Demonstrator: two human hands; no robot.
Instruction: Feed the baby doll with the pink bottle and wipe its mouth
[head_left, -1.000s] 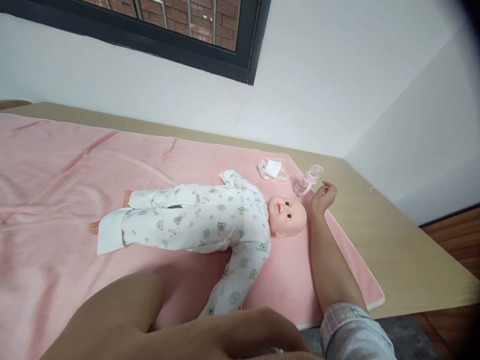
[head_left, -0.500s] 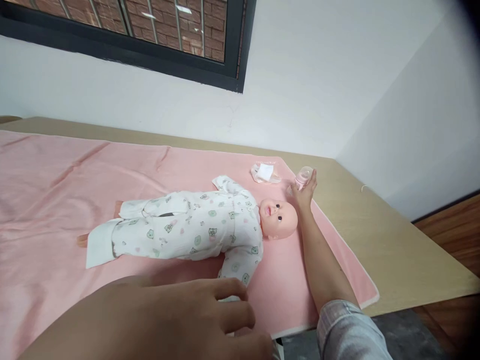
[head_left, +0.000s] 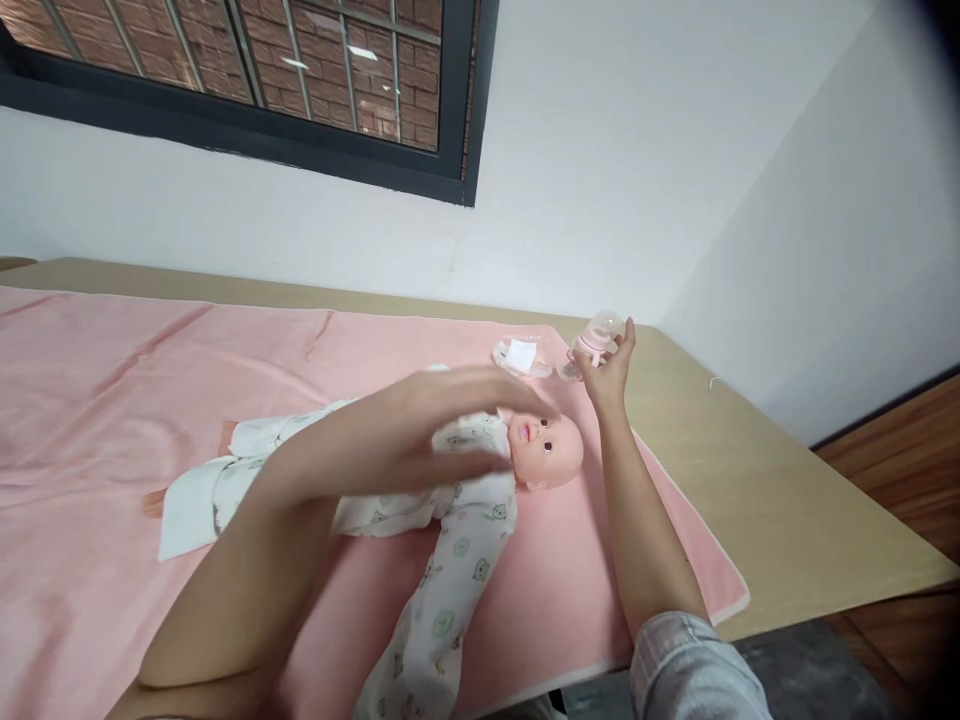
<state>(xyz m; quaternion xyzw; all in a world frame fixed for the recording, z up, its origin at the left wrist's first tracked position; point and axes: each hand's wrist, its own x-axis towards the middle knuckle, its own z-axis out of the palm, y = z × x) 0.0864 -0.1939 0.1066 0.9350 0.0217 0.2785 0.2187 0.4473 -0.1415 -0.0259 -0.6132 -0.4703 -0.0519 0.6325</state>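
Right hand (head_left: 607, 380) pinches tilted bottle (head_left: 598, 336) | left hand (head_left: 405, 430) blurred, thumb and fingers parted over doll (head_left: 556, 456) | I judge: grasping step; next move needs steady grip

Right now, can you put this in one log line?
left hand: open, over doll; right hand: around baby bottle; doll: face-up on pink blanket; plastic packet: near baby bottle
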